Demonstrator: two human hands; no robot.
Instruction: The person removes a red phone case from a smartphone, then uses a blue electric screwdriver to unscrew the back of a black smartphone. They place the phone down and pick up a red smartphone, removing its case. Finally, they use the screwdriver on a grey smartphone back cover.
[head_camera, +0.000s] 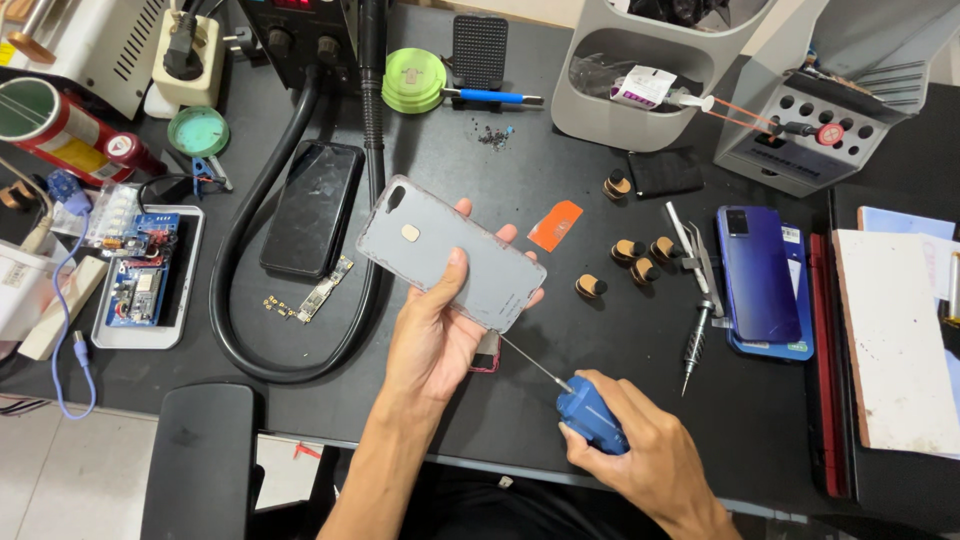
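head view | left hand (435, 335) grip closed on grey phone back cover (452, 252), held above tabletop (640, 340) near its front edge | right hand (640, 455) grip wrapped round blue-handled screwdriver (590, 412), tip near cover's lower edge | cover looks light, thin, somewhat flexible, smooth; best held by long edges

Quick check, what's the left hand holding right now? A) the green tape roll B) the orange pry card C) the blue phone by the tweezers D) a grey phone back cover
D: the left hand grips a grey phone back cover above the black mat, while the right hand holds a blue-handled screwdriver.
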